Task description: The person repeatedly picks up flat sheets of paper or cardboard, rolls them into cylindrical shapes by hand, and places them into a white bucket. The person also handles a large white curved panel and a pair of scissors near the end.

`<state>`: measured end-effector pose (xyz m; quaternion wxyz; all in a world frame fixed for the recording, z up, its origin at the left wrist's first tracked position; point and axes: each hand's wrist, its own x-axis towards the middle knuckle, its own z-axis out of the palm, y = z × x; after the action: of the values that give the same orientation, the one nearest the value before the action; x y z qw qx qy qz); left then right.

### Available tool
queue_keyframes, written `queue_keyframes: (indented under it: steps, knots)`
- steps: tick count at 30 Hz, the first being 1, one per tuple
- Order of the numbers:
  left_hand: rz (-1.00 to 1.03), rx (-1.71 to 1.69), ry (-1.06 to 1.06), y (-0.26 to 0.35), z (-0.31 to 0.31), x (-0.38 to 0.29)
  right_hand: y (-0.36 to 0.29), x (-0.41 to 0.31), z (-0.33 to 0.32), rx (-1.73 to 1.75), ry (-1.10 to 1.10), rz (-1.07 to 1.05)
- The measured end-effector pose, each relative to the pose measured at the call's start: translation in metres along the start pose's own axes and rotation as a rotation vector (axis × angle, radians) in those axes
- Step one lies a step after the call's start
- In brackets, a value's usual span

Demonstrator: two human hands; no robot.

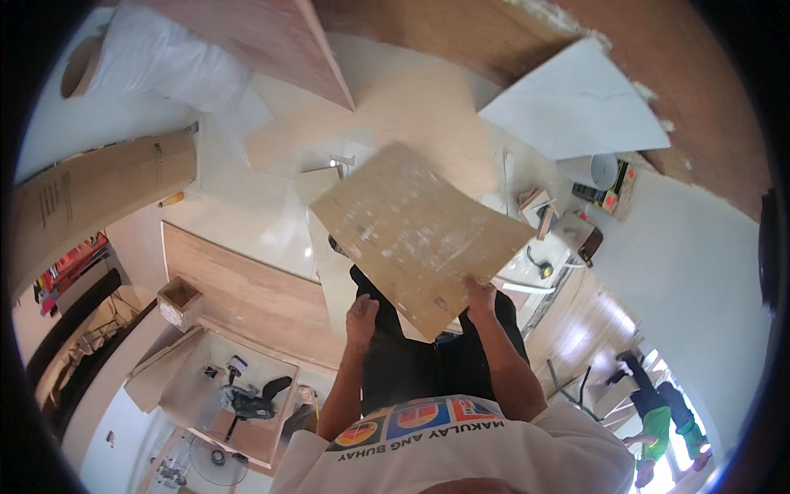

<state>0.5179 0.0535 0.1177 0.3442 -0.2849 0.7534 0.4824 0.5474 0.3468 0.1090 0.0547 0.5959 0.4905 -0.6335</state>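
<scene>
A thin brown board [419, 238], speckled with white dust and smears, is tilted in front of my black-clad legs. My right hand [480, 297] grips it along its near right edge, fingers partly hidden by the board. Off its near left edge, my left hand [361, 316] is loosely curled with nothing seen in it. A pale sheet [412, 327] shows below the near edge of the board. On the floor beyond lies a large tan sheet [426, 114].
Upright wood panels [271, 43] and a white marbled sheet [574, 105] stand ahead. To the right are a white bucket [589, 171], wood offcuts [536, 207] and a tape measure [545, 269]. A plywood panel [247, 281] and long carton [111, 191] lie left. Two people [655, 426] are behind right.
</scene>
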Motion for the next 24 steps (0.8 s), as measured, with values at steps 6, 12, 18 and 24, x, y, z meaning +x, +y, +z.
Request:
queue_keyframes:
  steps: [6,12,18,24]
  knots:
    - [0.420,-0.176,0.119,0.127,-0.057,-0.029,-0.128,-0.074,0.039,-0.908,-0.314,-0.573]
    - [1.020,0.554,0.218,0.255,-0.169,-0.131,-0.214,-0.199,0.154,-1.443,-0.891,-0.923]
    - [1.190,1.095,0.086,0.229,-0.247,-0.162,-0.239,-0.297,0.182,-1.693,-0.985,-1.338]
    - [0.877,0.855,-0.260,0.175,-0.284,-0.183,-0.239,-0.340,0.170,-1.807,-1.125,-1.252]
